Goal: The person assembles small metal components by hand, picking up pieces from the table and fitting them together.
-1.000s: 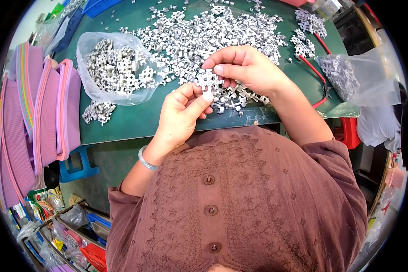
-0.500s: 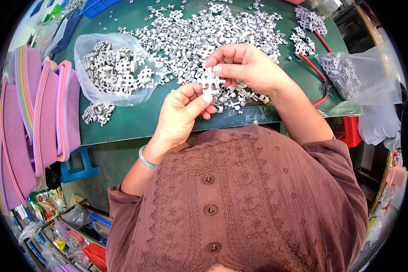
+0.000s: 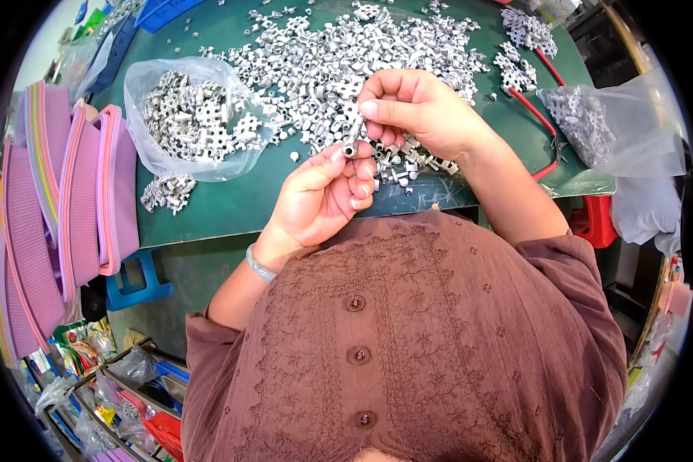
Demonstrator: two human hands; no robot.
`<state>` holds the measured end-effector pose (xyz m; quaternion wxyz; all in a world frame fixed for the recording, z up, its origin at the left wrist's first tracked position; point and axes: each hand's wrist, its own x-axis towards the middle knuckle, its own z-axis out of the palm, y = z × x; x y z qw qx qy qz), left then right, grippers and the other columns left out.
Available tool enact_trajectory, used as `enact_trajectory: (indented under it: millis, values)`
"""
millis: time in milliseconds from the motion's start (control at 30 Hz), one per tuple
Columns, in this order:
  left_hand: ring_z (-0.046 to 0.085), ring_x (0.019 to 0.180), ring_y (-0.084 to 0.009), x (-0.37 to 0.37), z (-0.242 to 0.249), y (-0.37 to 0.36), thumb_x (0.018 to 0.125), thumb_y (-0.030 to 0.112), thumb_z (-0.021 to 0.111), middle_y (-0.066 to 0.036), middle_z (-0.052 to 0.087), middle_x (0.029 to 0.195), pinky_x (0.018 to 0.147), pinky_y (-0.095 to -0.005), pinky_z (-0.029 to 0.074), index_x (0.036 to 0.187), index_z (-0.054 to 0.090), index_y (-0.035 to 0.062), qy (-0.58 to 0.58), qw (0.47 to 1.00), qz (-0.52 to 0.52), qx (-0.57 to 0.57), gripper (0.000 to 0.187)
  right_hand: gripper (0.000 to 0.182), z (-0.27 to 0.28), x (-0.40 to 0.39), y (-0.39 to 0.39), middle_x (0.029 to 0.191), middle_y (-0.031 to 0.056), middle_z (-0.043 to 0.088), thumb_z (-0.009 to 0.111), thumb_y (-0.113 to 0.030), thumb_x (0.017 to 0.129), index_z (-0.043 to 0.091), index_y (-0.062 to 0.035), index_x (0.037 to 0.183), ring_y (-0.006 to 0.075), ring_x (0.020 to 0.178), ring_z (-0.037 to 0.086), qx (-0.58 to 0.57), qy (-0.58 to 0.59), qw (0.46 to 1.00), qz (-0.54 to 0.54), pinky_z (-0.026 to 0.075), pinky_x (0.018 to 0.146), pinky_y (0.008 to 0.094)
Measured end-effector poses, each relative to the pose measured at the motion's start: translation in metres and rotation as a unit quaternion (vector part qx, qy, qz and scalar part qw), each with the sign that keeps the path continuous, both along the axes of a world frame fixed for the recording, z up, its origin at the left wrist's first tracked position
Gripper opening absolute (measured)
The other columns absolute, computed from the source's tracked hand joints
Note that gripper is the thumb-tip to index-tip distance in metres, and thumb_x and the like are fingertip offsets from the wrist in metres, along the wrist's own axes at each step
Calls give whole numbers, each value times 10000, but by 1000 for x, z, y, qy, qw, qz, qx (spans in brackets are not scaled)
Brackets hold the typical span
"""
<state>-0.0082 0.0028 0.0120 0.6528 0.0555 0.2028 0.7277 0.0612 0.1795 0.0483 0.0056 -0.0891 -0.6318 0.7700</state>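
My left hand (image 3: pixel 316 194) pinches the lower end of a small grey metal casting (image 3: pixel 349 151) between thumb and fingertips. The casting stands edge-on, so its full outline is hidden. My right hand (image 3: pixel 427 114) is closed at its upper end, with thumb and bent forefinger together. Right behind both hands spreads a large heap of small grey metal castings (image 3: pixel 331 77). A few loose ones (image 3: pixel 400 173) lie under my right hand.
At the left, a clear plastic bag (image 3: pixel 142 158) holds flat, holed metal pieces (image 3: pixel 181 115), beside a stack of pink bags (image 3: pixel 115 185). Red-handled pliers (image 3: pixel 537 112) lie at the right near another plastic bag (image 3: pixel 639 123). The green table's front edge (image 3: pixel 231 231) runs before me.
The casting has turned from lying face-on to edge-on between my hands. My left hand has rolled palm-up and moved slightly down; my right hand stays nearly in place.
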Motion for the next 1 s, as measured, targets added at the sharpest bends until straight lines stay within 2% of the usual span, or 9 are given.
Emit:
enact_trajectory:
  millis: [67,167,267,467,1000]
  values:
    - [503,698,-149,-1,-1,0,877,187,439,-77,555,838,603,-250,393,1027,504,0,-17,1000,-6,16,249,97,0,0,0,625,-10,552,562,-139,807,554,-49,774,41,529,489,4,1,1000,-1,387,465,167]
    - [429,662,-142,1,0,0,861,200,461,-64,494,832,575,-249,351,1032,487,12,5,1000,-1,-7,256,99,2,1,-1,632,-14,552,561,-150,808,552,-54,789,38,533,489,15,-2,1000,0,380,470,165]
    - [428,661,-142,1,0,0,859,198,462,-65,495,831,577,-248,350,1035,483,7,8,1000,-5,2,260,116,3,3,-1,648,-24,551,560,-177,812,547,-63,822,36,543,492,28,-6,1000,9,372,483,167]
    - [481,701,-137,0,-1,0,869,172,457,-66,542,834,610,-245,383,1025,505,2,-7,1000,-10,16,235,110,5,3,-1,648,-25,556,554,-171,816,544,-61,824,36,541,492,30,0,999,13,370,486,168]
    - [514,703,-128,1,-1,-1,877,131,450,-78,536,845,616,-226,425,1105,459,80,-31,999,29,-24,234,88,6,4,-2,663,27,605,563,-139,805,561,-54,782,39,533,492,21,8,1000,-7,393,481,164]
